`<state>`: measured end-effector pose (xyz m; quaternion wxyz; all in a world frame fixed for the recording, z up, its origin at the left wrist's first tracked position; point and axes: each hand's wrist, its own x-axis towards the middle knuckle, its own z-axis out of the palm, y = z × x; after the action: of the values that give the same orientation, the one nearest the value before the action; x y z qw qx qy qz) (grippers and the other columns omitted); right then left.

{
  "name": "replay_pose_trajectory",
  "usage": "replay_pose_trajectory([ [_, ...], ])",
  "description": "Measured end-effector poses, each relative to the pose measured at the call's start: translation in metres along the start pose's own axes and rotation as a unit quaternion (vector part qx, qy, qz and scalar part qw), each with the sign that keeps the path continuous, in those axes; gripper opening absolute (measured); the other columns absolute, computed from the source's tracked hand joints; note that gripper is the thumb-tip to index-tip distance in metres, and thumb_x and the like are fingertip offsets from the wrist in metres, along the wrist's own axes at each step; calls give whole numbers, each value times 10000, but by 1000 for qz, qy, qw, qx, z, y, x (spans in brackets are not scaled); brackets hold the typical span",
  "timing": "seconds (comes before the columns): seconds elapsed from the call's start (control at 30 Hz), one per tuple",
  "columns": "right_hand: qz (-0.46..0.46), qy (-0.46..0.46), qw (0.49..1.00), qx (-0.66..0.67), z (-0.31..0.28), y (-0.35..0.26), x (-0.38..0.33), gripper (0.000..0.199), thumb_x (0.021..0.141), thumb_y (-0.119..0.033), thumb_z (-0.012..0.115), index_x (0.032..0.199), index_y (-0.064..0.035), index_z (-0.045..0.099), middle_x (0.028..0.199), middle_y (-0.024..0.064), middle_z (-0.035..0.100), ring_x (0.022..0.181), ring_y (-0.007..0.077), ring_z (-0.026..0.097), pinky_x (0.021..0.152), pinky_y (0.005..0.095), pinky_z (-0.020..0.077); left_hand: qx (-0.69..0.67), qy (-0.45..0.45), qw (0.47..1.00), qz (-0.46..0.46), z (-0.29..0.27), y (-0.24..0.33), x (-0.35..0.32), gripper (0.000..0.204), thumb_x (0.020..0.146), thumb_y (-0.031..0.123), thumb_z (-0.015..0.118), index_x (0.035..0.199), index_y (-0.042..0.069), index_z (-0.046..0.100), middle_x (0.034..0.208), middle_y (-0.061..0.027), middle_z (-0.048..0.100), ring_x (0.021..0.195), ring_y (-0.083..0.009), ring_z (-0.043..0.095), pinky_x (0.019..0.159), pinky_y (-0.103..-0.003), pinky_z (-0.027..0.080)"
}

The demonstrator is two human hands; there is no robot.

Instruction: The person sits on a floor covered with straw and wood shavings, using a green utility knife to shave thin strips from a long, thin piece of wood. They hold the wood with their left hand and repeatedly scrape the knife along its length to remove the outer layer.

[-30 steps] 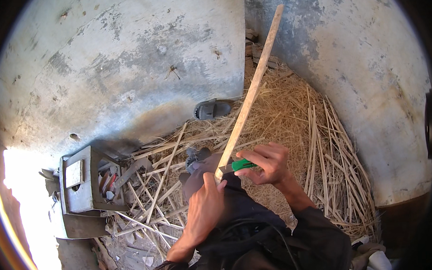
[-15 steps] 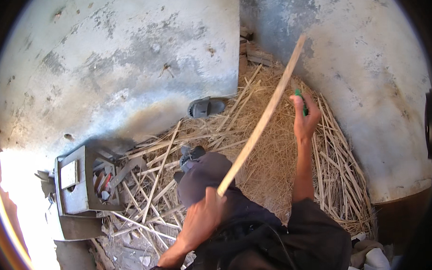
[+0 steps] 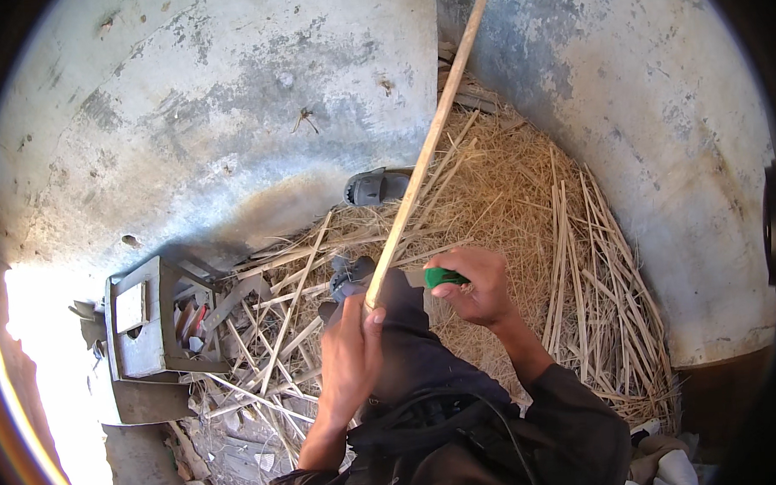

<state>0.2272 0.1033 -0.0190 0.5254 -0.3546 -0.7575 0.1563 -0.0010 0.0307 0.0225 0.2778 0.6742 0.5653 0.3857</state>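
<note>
At centre frame, the left hand grips the lower end of a long stick; the right hand is closed around a green-handled knife beside it. Cuts look safest angled away from the gripping fingers.

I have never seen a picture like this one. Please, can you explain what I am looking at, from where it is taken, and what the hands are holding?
The picture comes from a wide fisheye camera worn on a person's head, looking down. That is why the edges are round and straight lines bend. There is no machine here, only a person's two bare hands. The left hand grips the lower end of a long pale cane strip, which slants upward to the top of the picture. The right hand holds a tool with a green handle close to the strip; its blade is hidden. On the ground lies a heap of straw-like shavings and loose split strips. On the left stands a small grey wooden box with tools inside. A dark sandal lies near the concrete wall.
</note>
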Motion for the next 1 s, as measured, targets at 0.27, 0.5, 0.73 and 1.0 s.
replay_pose_trajectory([
  [0.27, -24, -49, 998, 5, 11, -8, 4, 361, 881, -445, 847, 984, -108, 767, 753, 19, 699, 633, 214, 693, 571, 346, 516, -125, -72, 990, -1, 1, 2, 1, 410, 1174, 320, 403, 1252, -6, 641, 801, -96, 587, 690, -174, 511, 671, -339, 445],
  [0.5, -21, -27, 999, -29, 10, -11, 7, 369, 870, -455, 855, 958, -106, 772, 755, 19, 707, 621, 209, 692, 558, 347, 515, -233, -123, 961, -86, -6, 6, 1, 533, 1166, 440, 371, 1328, 7, 637, 874, 8, 564, 771, -86, 472, 683, -271, 408],
  [0.73, -15, -9, 1000, -18, 14, -13, 6, 380, 863, -449, 865, 962, -94, 773, 758, 31, 718, 617, 214, 698, 555, 346, 519, -178, -90, 976, -91, -11, 15, 1, 569, 1171, 454, 340, 1282, 6, 672, 838, 7, 542, 757, -94, 463, 677, -283, 401],
  [1.0, -19, -3, 999, -42, 10, -13, 9, 385, 850, -448, 874, 967, -94, 778, 752, 31, 714, 627, 218, 706, 558, 341, 525, -129, -87, 987, -40, -11, 8, 3, 576, 1182, 417, 299, 1153, -8, 687, 760, -30, 537, 704, -142, 486, 662, -324, 413],
])
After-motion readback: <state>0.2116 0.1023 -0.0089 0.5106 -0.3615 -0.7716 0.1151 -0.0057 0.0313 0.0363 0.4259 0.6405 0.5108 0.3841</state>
